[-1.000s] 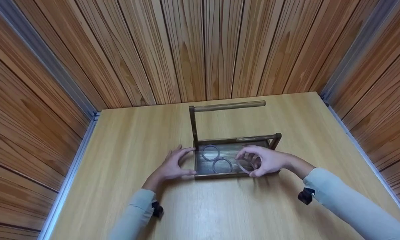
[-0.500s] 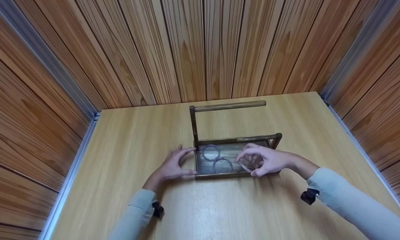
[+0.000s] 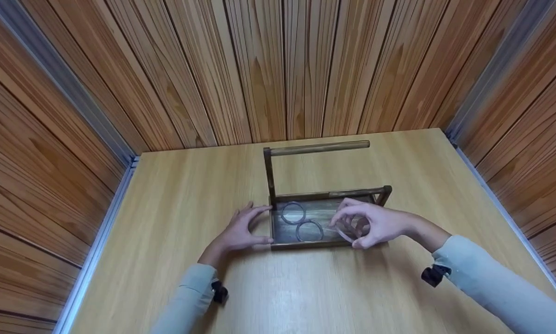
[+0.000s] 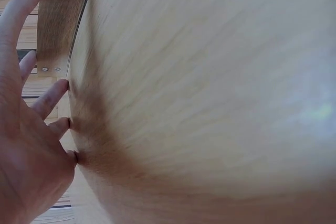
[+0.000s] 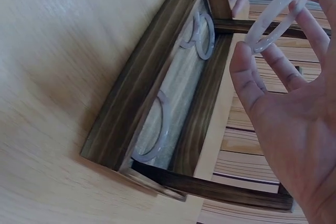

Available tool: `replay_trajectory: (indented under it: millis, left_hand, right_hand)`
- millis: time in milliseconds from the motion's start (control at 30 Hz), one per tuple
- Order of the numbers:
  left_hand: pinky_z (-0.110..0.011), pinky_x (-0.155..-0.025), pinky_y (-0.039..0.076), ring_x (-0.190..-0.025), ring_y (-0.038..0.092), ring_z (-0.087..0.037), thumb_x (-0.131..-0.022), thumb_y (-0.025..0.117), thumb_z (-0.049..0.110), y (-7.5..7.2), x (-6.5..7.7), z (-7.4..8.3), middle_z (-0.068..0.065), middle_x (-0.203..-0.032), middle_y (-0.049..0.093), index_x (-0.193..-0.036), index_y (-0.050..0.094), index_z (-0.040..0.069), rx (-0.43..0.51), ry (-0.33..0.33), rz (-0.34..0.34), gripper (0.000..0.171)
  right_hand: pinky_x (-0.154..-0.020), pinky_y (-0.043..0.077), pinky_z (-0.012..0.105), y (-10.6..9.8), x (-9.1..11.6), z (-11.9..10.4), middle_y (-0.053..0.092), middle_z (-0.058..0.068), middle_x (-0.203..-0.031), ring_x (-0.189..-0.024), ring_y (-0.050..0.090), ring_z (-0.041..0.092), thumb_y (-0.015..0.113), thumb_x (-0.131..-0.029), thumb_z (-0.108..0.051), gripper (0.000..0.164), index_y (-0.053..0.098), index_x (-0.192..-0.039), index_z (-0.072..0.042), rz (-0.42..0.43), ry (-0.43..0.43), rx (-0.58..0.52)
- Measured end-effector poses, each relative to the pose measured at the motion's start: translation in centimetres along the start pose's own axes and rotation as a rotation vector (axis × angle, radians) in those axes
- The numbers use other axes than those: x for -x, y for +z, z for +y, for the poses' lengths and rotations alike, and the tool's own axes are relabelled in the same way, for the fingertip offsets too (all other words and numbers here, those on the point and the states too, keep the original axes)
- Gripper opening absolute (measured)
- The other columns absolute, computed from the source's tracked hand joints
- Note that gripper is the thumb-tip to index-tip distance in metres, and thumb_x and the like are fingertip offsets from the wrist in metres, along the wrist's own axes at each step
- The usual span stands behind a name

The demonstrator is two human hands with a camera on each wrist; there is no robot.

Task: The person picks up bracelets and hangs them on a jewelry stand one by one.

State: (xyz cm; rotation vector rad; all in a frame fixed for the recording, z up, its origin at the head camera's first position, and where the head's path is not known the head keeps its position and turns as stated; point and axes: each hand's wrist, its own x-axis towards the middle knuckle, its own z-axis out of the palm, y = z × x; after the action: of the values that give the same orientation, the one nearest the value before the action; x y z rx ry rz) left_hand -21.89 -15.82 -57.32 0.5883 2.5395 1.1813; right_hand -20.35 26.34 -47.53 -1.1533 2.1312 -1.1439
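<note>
A dark wooden display tray (image 3: 301, 246) with raised bars lies in front of me. My left hand (image 3: 238, 229) touches its left end, thumb and forefinger spread along that wall. My right hand (image 3: 380, 222) pinches a pale translucent bangle (image 5: 265, 20) between thumb and fingertips, held tilted above the tray's right half. Two greyish bangles lie at the tray's left side, one farther back (image 3: 282, 213) and one nearer (image 3: 297, 230). Another bangle (image 5: 167, 119) shows at the tray's right end in the right wrist view; my right hand hides it in the head view.
An upright post (image 3: 269, 174) at the tray's left carries a high bar (image 3: 319, 147) reaching right. A lower bar (image 3: 352, 191) runs along the back to a short right post. The pale wooden table (image 3: 278, 292) is enclosed by plank walls (image 3: 301, 69).
My right hand has shifted slightly to the right with the bangle still pinched. The left hand, the tray and the two bangles at its left side stay in place.
</note>
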Motion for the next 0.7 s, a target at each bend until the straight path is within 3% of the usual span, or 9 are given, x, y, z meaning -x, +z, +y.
replay_trajectory:
  millis: [100, 233, 467, 700]
  left_hand:
    - [-0.075, -0.142, -0.006, -0.178, 0.009, -0.051, -0.089, 0.095, 0.046, 0.0, 0.0, 0.0, -0.017, -0.181, 0.045, -0.169, 0.051, 0.029, 0.001, -0.002, -0.001, 0.093]
    - [-0.075, -0.142, -0.007, -0.178, 0.009, -0.050, -0.088, 0.095, 0.046, 0.0, 0.0, 0.0, -0.016, -0.181, 0.045, -0.169, 0.052, 0.029, 0.000, -0.004, 0.007, 0.093]
    - [-0.073, -0.143, -0.008, -0.179, 0.008, -0.048, -0.089, 0.094, 0.046, 0.1, 0.0, 0.0, -0.014, -0.182, 0.043, -0.169, 0.051, 0.031, 0.003, -0.011, 0.005, 0.093]
    - [-0.073, -0.143, -0.008, -0.179, 0.007, -0.049, -0.089, 0.095, 0.045, 0.1, -0.1, -0.1, -0.019, -0.184, 0.038, -0.169, 0.051, 0.033, 0.003, -0.015, 0.009, 0.091]
  right_hand:
    - [-0.088, 0.065, 0.031, -0.4, 0.2, -0.4, 0.057, 0.019, -0.137, -0.114, 0.064, 0.031, 0.085, -0.089, -0.013, 0.056, 0.072, -0.143, -0.019, 0.021, -0.007, 0.027]
    - [-0.094, 0.058, 0.032, -1.0, 0.4, -0.8, 0.057, 0.012, -0.142, -0.123, 0.060, 0.029, 0.085, -0.088, -0.016, 0.055, 0.073, -0.141, -0.026, 0.047, -0.031, 0.079]
    - [-0.090, 0.061, 0.031, -2.1, 0.8, -1.4, 0.062, 0.011, -0.140, -0.117, 0.063, 0.018, 0.085, -0.090, -0.013, 0.054, 0.072, -0.141, -0.024, 0.059, -0.068, 0.114]
    - [-0.096, 0.057, 0.032, -3.3, 1.0, -2.5, 0.062, 0.007, -0.140, -0.121, 0.062, 0.021, 0.084, -0.091, -0.014, 0.055, 0.071, -0.143, -0.024, 0.088, -0.060, 0.121]
